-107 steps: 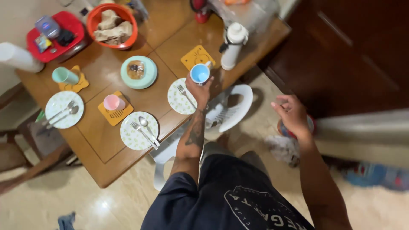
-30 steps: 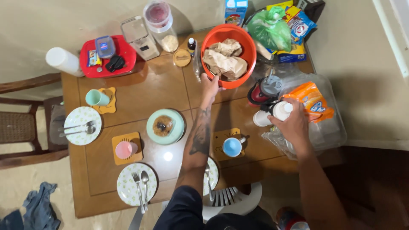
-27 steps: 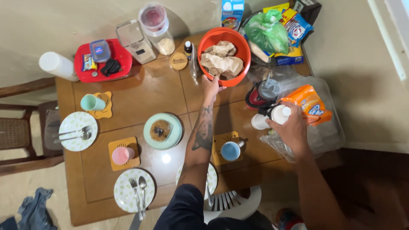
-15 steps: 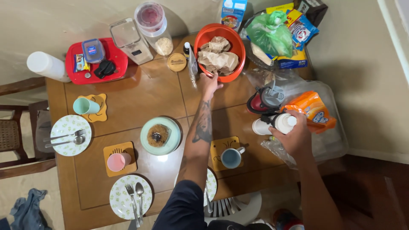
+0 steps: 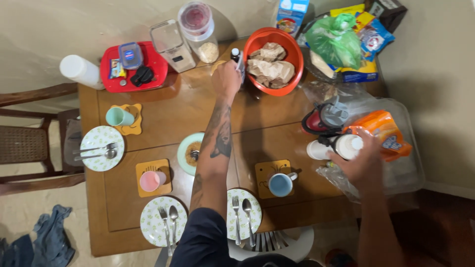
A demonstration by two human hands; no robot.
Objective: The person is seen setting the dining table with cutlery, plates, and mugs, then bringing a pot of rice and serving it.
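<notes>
My left hand [image 5: 226, 79] reaches across the wooden table [image 5: 163, 106] to its far side. Its fingers curl over a small tan round lid [image 5: 216, 65] beside a small dark bottle [image 5: 236, 53]; whether it grips either is hidden. Just right of them stands an orange bowl [image 5: 294, 52] holding crumpled brown paper. My right hand [image 5: 363, 165] is closed on the top end of a white thermos flask [image 5: 321, 148] at the table's right side, next to an orange package [image 5: 383, 131].
Set out on the table are plates with cutlery [image 5: 101, 148], [image 5: 163, 220], [image 5: 243, 213], a green plate [image 5: 188, 153], mint [image 5: 118, 117], pink [image 5: 151, 180] and blue [image 5: 280, 184] cups, a red tray [image 5: 153, 62] and clear containers [image 5: 198, 29]. A wooden chair [image 5: 29, 143] stands left, a white chair [image 5: 272, 244] below.
My left hand has left the orange bowl's rim and moved left to the small lid and bottle. My right hand has stayed on the thermos. The view has shifted slightly.
</notes>
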